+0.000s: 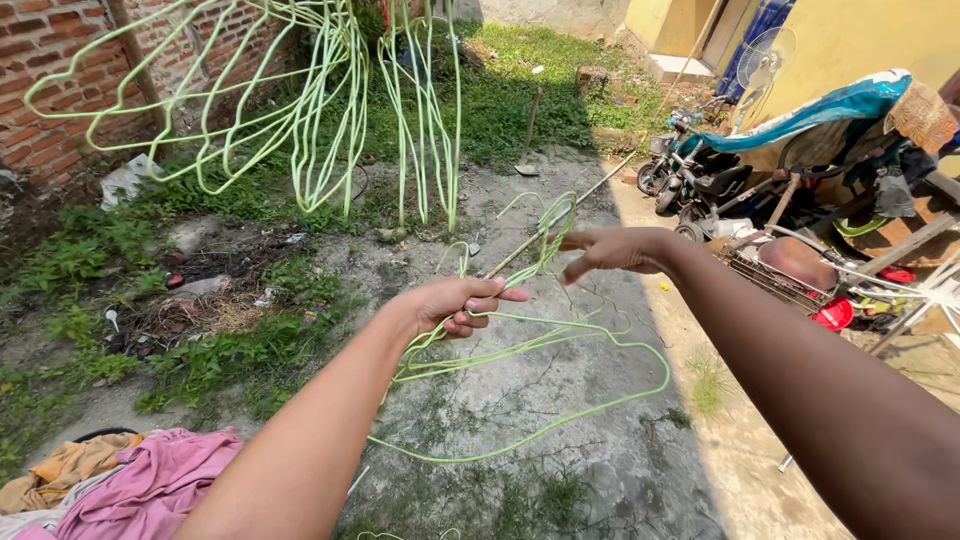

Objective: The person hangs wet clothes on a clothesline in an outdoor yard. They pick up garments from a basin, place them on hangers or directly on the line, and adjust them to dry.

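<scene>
Where the pink cloth (155,490) lies heaped at lower left, the left hand (460,305) just beyond has its fingers clamped on a bunch of pale green wire hangers (520,360); the right hand (615,250), fingers apart, touches their hooks. More hangers (300,110) hang farther off by the brick wall (50,60).

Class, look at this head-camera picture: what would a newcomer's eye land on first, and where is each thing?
First, the pale green wire hangers gripped in the left hand at centre, with the right hand open-fingered at their hooks. Next, more green hangers hanging in a bunch at the top left, before the brick wall. Pink cloth lies heaped at the bottom left.
</scene>
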